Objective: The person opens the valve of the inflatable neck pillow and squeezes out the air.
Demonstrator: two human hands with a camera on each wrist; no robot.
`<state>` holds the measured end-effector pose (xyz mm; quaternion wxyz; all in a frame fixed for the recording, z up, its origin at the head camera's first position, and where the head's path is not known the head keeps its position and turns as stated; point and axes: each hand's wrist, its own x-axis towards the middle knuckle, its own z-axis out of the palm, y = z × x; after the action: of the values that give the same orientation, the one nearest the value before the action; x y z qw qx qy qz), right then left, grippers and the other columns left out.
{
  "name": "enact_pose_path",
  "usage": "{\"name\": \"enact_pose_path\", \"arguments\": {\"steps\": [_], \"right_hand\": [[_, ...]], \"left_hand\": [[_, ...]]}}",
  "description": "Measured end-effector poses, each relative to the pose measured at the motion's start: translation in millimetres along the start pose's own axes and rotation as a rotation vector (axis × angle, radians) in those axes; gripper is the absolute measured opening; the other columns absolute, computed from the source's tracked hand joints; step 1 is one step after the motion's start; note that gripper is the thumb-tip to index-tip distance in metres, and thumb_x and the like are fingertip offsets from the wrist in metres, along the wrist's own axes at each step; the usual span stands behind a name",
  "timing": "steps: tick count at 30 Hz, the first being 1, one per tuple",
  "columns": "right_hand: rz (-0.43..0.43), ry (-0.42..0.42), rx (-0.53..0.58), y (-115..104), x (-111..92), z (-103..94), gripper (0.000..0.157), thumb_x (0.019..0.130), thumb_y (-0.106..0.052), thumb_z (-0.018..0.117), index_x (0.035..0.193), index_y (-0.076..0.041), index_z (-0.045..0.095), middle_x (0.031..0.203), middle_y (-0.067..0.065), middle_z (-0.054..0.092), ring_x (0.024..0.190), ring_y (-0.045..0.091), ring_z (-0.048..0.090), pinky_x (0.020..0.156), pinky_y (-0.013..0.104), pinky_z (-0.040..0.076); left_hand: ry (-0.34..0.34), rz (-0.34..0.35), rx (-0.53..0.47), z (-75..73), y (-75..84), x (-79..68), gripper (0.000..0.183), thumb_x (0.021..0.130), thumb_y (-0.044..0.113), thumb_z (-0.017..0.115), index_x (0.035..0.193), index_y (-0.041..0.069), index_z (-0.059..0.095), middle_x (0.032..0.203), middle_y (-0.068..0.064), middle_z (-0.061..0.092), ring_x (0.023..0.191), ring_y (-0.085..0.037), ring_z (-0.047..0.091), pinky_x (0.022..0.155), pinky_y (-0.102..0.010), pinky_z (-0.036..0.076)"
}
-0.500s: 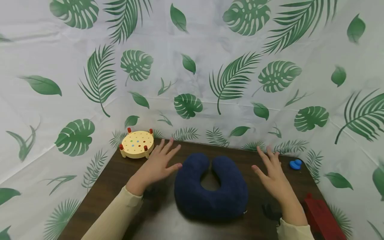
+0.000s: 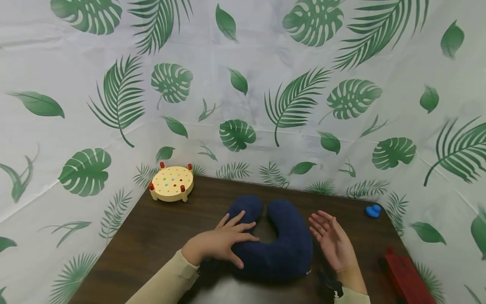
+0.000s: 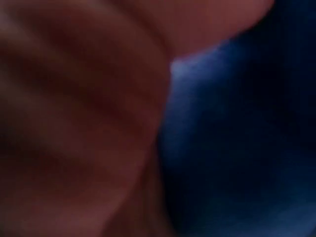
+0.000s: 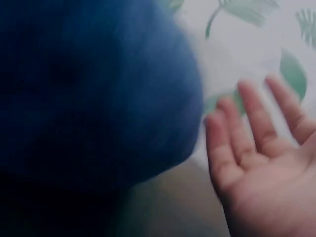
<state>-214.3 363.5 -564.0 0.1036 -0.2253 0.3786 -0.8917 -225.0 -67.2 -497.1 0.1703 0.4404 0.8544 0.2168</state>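
Observation:
A dark blue U-shaped neck pillow [image 2: 281,257] lies on the dark wooden table, its opening toward the back wall. My left hand [image 2: 224,240] rests on the pillow's left arm with fingers spread. In the left wrist view the blurred palm [image 3: 74,123] is close against the blue fabric [image 3: 237,138]. To the right of the pillow my right hand [image 2: 334,245] is held palm turned toward it, fingers extended and slightly bent. The right wrist view has this hand's fingers [image 4: 256,118] beside the pillow [image 4: 123,98], with nothing held.
A round cream pegged stool toy [image 2: 172,183] with red-tipped legs stands at the table's back left. A small blue knobbed object [image 2: 373,210] sits at the back right corner. Near the right edge is a red box-like object [image 2: 408,276]. Leaf-printed cloth [image 2: 243,84] surrounds the table.
My left hand has moved right and down onto the pillow's left arm. My right hand has come down, turned its palm inward and moved nearer the pillow's right side.

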Motion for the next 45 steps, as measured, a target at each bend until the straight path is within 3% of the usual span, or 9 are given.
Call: {"name": "enact_pose_path", "arguments": {"steps": [3, 6, 10, 16, 23, 26, 31, 39, 45], "right_hand": [[-0.009, -0.050, 0.226, 18, -9, -15.6, 0.062, 0.120, -0.029, 0.006, 0.164, -0.003, 0.041, 0.154, 0.015, 0.058, 0.144, 0.031, 0.053, 0.120, 0.041, 0.046], [-0.016, -0.017, 0.259, 30, -12, -21.4, 0.059, 0.120, -0.022, 0.007, 0.156, -0.003, 0.050, 0.144, 0.015, 0.063, 0.132, 0.029, 0.058, 0.113, 0.039, 0.050], [-0.022, 0.070, 0.159, 37, -11, -20.2, 0.053, 0.119, -0.008, 0.011, 0.144, -0.004, 0.057, 0.130, 0.010, 0.067, 0.115, 0.022, 0.065, 0.101, 0.033, 0.056], [0.027, 0.207, -0.088, 36, -5, -15.4, 0.043, 0.117, 0.003, 0.024, 0.127, -0.012, 0.063, 0.110, -0.001, 0.070, 0.092, 0.012, 0.069, 0.081, 0.026, 0.056], [0.044, 0.296, -0.255, 32, 2, -14.8, 0.038, 0.114, 0.008, 0.036, 0.119, -0.018, 0.064, 0.109, -0.007, 0.068, 0.098, 0.009, 0.068, 0.086, 0.026, 0.056], [0.053, 0.294, -0.330, 33, 3, -15.8, 0.036, 0.113, 0.009, 0.041, 0.119, -0.020, 0.063, 0.107, -0.008, 0.066, 0.097, 0.010, 0.067, 0.087, 0.026, 0.058], [0.095, 0.310, -0.395, 41, -2, -14.2, 0.029, 0.113, 0.005, 0.047, 0.113, -0.020, 0.062, 0.102, -0.006, 0.067, 0.093, 0.010, 0.070, 0.086, 0.026, 0.061], [0.103, 0.407, -0.492, 51, -2, -10.4, 0.017, 0.113, -0.001, 0.054, 0.116, -0.017, 0.059, 0.091, -0.004, 0.068, 0.078, 0.011, 0.072, 0.073, 0.028, 0.063], [0.121, 0.471, -0.545, 49, 2, -9.4, 0.011, 0.111, -0.007, 0.062, 0.105, -0.016, 0.063, 0.091, -0.003, 0.073, 0.078, 0.011, 0.075, 0.067, 0.025, 0.061]], "left_hand": [[0.027, -0.005, 0.005, 5.6, -12.8, 10.6, 0.082, 0.088, 0.052, 0.088, 0.161, 0.040, 0.054, 0.182, 0.002, 0.028, 0.173, -0.036, -0.006, 0.131, -0.076, -0.001], [0.063, 0.000, -0.012, 8.3, -25.2, 20.8, 0.081, 0.087, 0.051, 0.089, 0.160, 0.040, 0.056, 0.181, 0.001, 0.031, 0.173, -0.036, -0.005, 0.130, -0.076, -0.002], [0.111, -0.003, -0.039, 10.8, -36.6, 33.5, 0.080, 0.086, 0.050, 0.090, 0.158, 0.042, 0.057, 0.180, 0.001, 0.033, 0.173, -0.036, -0.005, 0.130, -0.076, -0.004], [0.218, -0.026, -0.048, 12.6, -43.4, 51.6, 0.081, 0.087, 0.050, 0.089, 0.160, 0.041, 0.055, 0.181, 0.004, 0.031, 0.173, -0.033, -0.005, 0.130, -0.076, -0.006], [0.299, -0.077, -0.134, 7.1, -38.6, 60.6, 0.088, 0.083, 0.044, 0.095, 0.153, 0.016, 0.049, 0.181, 0.002, 0.031, 0.173, -0.031, 0.000, 0.131, -0.073, -0.005], [0.334, -0.102, -0.134, 8.1, -36.6, 59.7, 0.077, 0.085, 0.044, 0.094, 0.142, 0.015, 0.051, 0.183, -0.001, 0.023, 0.173, -0.031, 0.000, 0.132, -0.071, -0.004], [0.406, -0.133, -0.082, 22.4, -37.9, 57.1, 0.060, 0.088, 0.048, 0.089, 0.131, 0.017, 0.061, 0.184, -0.009, 0.017, 0.172, -0.038, 0.002, 0.132, -0.074, 0.002], [0.466, -0.164, -0.046, 27.2, -40.9, 55.2, 0.061, 0.096, 0.044, 0.081, 0.150, 0.021, 0.064, 0.183, -0.015, 0.017, 0.168, -0.053, 0.003, 0.129, -0.077, 0.014], [0.482, -0.146, -0.179, 26.4, -50.8, 56.4, 0.068, 0.102, 0.038, 0.077, 0.164, 0.022, 0.053, 0.185, -0.008, 0.011, 0.169, -0.049, -0.007, 0.130, -0.077, 0.009]]}}
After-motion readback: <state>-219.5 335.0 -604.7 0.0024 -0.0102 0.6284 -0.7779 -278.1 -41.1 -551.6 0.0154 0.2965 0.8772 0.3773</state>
